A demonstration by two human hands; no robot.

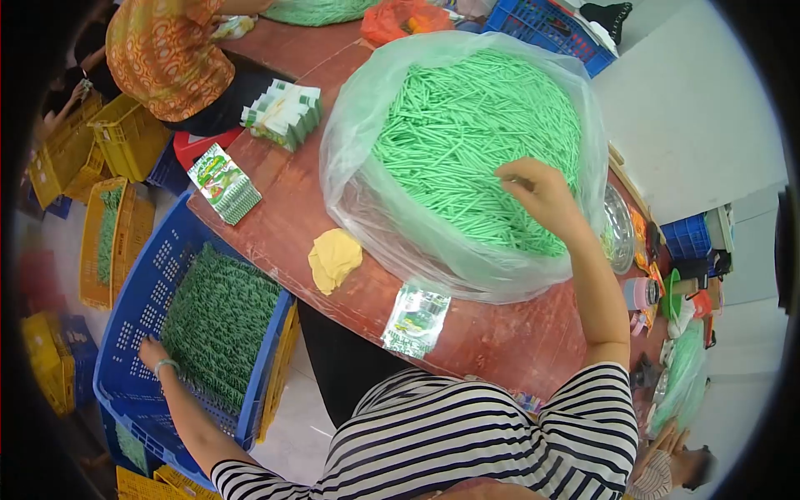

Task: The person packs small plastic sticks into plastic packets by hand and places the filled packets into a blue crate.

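My right hand [540, 193] is over light green thin sticks [467, 125], which fill a large clear plastic bag [358, 187] on the table. Its fingers are bent, with a gap between them and the thumb, and no stick shows in its grasp. My left hand [153, 355], a band on its wrist, reaches into a blue crate [125, 367] beside the table. Many green-printed packets [221, 325] stand packed in rows there. The left fingers are small and partly hidden near the crate's side wall, so their grip is unclear.
On the red table [287, 200] lie a yellow cloth [335, 260], a silvery green packet [417, 318] and two packet stacks [223, 185] [285, 113]. A metal bowl [617, 229] stands right of the bag. A person in an orange patterned top [171, 54] sits across; yellow crates [129, 133] stand left.
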